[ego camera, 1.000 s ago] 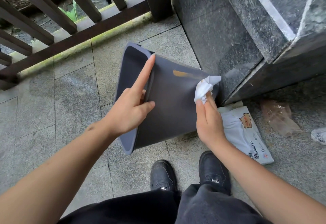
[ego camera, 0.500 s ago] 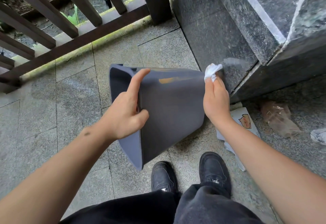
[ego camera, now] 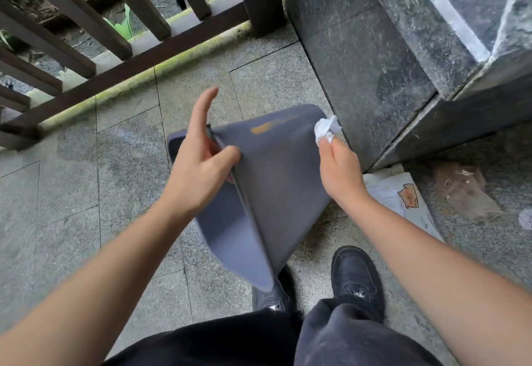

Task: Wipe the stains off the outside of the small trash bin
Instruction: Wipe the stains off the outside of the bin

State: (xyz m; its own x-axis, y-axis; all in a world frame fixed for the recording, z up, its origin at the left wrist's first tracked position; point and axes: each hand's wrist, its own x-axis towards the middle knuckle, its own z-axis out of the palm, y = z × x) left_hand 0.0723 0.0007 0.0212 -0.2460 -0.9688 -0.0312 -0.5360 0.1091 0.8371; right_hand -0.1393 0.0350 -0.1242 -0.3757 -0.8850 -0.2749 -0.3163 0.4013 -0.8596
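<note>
Small grey trash bin (ego camera: 276, 181): held tipped on its side above the paved floor (ego camera: 86, 181), between both hands. Left hand (ego camera: 198, 170): grips the rim, thumb outside, index finger raised straight. Right hand (ego camera: 339, 170): pinches a crumpled white tissue (ego camera: 326, 129) against the bin's base end. Orange stain (ego camera: 260, 129): on the outer wall, near the tissue.

Grey paved floor (ego camera: 115, 164), dark wooden railing (ego camera: 121, 57), polished stone block (ego camera: 388, 57), white printed packet (ego camera: 403, 201), crumpled brownish plastic bag (ego camera: 463, 190), black shoes (ego camera: 357, 276)
</note>
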